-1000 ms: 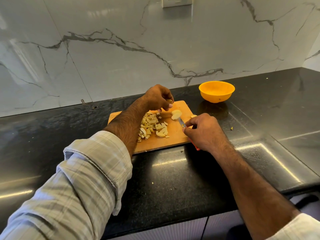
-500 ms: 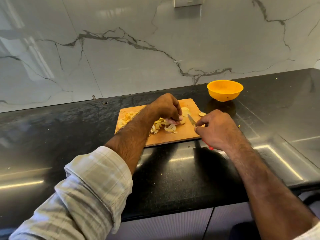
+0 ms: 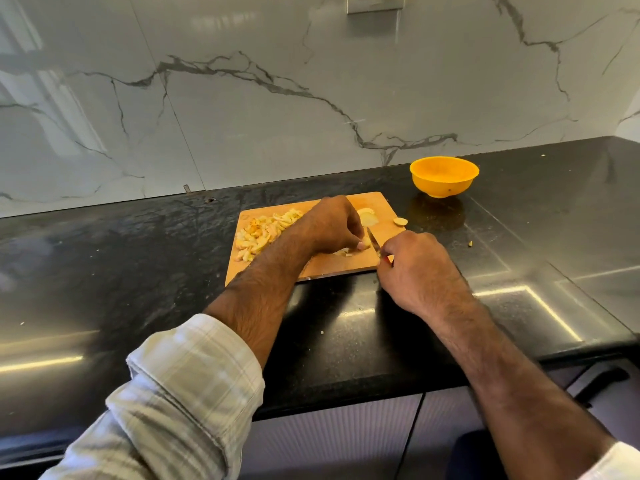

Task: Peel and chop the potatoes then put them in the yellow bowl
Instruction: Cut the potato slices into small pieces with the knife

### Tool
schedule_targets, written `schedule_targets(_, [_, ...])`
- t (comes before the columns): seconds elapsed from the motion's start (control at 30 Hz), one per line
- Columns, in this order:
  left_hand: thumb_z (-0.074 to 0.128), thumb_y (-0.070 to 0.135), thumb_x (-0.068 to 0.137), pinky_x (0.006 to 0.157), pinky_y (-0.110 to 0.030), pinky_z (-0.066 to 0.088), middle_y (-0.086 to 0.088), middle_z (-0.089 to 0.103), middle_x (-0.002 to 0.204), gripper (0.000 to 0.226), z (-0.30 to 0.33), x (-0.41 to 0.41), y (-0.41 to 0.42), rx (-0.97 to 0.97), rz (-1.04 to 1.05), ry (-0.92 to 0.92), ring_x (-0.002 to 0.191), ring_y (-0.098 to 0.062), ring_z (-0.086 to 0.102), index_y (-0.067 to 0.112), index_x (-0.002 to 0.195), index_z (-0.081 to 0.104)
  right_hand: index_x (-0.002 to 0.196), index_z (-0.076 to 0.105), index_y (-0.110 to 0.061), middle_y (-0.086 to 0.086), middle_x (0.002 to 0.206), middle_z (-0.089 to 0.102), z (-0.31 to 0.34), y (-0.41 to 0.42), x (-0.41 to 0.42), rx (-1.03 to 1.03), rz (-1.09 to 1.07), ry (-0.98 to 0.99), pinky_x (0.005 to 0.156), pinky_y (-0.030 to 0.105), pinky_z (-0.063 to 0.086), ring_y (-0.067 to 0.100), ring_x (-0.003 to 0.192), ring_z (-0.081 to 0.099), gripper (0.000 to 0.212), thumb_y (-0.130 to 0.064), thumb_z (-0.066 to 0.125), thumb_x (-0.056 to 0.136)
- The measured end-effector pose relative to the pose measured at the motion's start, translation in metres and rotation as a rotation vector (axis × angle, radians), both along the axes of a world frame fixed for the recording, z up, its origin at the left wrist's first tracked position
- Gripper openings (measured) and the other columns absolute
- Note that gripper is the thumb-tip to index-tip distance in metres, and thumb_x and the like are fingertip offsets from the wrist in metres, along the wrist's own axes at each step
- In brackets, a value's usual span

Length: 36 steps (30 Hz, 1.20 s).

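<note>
Potato pieces, already cut small, lie heaped on the left half of the wooden chopping board, so much of the chopping looks done; a few pale potato slices still lie uncut at the board's far right, and one stray slice sits just off the board's right edge on the black countertop; the piece under work is near the board's middle, mostly hidden beneath the left hand, whose fingers curl down and pin it to the wood; the right hand is closed round the handle of a small knife, its blade angled down just beside the left fingertips; a sliver of red handle shows below the knuckles. The yellow bowl stands on the countertop beyond the board's far right corner, apart from it, and appears to hold nothing yet; no peel is visible on any piece from here, though the view is too small to be certain. By my reading, peeling is finished, chopping is well advanced with a few slices to go, and the transfer to the bowl has not begun.
</note>
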State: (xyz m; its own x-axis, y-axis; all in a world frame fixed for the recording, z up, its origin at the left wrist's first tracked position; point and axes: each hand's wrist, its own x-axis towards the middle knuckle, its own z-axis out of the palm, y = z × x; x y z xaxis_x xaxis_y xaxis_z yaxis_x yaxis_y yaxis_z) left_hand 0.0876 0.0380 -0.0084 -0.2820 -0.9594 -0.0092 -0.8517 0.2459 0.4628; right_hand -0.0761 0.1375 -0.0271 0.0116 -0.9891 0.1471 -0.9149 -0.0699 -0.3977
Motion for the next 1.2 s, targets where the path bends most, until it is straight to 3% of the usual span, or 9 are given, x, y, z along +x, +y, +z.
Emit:
schedule_targets(0.27, [0.082,0.017,0.092,0.097,-0.032,0.057,-0.001,0.077,0.114,0.019,-0.007,0.006,0.001,-0.035,-0.042,0.02,0.104,-0.013,0.069,0.014,0.11,0.081,0.111,0.064,-0.018,0.004,0.098,0.056,0.014,0.002,0.018,0.135,-0.002,0.152,0.078,0.039,0.06,0.024,0.092,0.061,0.024,-0.028,0.072,0.091])
schedule_targets(0.43, [0.082,0.01,0.09,0.092,-0.027,0.057,-0.001,0.077,0.112,0.017,-0.009,0.01,0.0,-0.038,-0.043,0.066,0.101,-0.011,0.068,0.014,0.107,0.082,0.117,0.062,-0.016,0.0,0.081,0.04,0.022,-0.003,0.028,0.205,0.024,0.24,0.069,0.033,0.049,0.021,0.085,0.051,0.031,-0.03,0.074,0.092])
schedule_targets(0.67, [0.082,0.012,0.091,0.085,-0.025,0.053,-0.001,0.077,0.114,0.017,-0.009,0.007,0.002,-0.033,-0.02,0.075,0.101,-0.01,0.066,0.015,0.107,0.082,0.116,0.063,-0.017,0.002,0.091,0.049,0.023,-0.011,0.023,0.212,0.024,0.242,0.076,0.033,0.057,0.022,0.092,0.059,0.029,-0.031,0.073,0.092])
schedule_targets(0.8, [0.085,0.016,0.089,0.094,-0.031,0.058,0.001,0.078,0.111,0.016,-0.014,0.009,0.004,-0.069,0.0,0.115,0.102,-0.01,0.069,0.016,0.105,0.083,0.107,0.072,-0.019,0.0,0.088,0.059,0.009,-0.008,0.014,-0.013,-0.002,0.168,0.057,0.027,0.052,0.016,0.076,0.061,0.02,-0.033,0.067,0.093])
schedule_targets(0.9, [0.085,0.015,0.088,0.095,-0.031,0.059,0.001,0.079,0.108,0.015,-0.015,0.01,0.006,-0.063,0.011,0.135,0.101,-0.009,0.069,0.016,0.104,0.083,0.104,0.072,-0.021,-0.002,0.083,0.056,0.007,-0.002,0.019,-0.024,-0.004,0.153,0.05,0.023,0.041,0.013,0.07,0.056,0.016,-0.031,0.068,0.093])
schedule_targets(1.0, [0.086,0.014,0.087,0.093,-0.031,0.059,0.002,0.079,0.104,0.014,-0.014,0.01,0.006,-0.056,0.003,0.15,0.099,-0.008,0.069,0.017,0.101,0.083,0.105,0.068,-0.019,-0.002,0.081,0.048,0.008,0.004,0.028,0.043,0.002,0.225,0.058,0.027,0.046,0.015,0.072,0.053,0.015,-0.027,0.07,0.093])
schedule_targets(1.1, [0.086,0.014,0.087,0.091,-0.03,0.058,0.001,0.078,0.105,0.013,-0.012,0.01,0.004,-0.05,0.004,0.137,0.101,-0.01,0.068,0.016,0.1,0.083,0.117,0.066,-0.018,-0.002,0.084,0.044,0.015,0.0,0.031,0.099,0.023,0.257,0.069,0.031,0.051,0.019,0.084,0.054,0.027,-0.03,0.073,0.093])
schedule_targets(1.2, [0.086,0.015,0.087,0.09,-0.03,0.058,0.001,0.078,0.105,0.013,-0.009,0.009,0.005,-0.029,0.0,0.119,0.102,-0.011,0.067,0.016,0.1,0.084,0.123,0.066,-0.018,0.0,0.086,0.044,0.021,-0.008,0.036,0.133,0.044,0.299,0.07,0.031,0.049,0.019,0.085,0.051,0.035,-0.031,0.074,0.091])
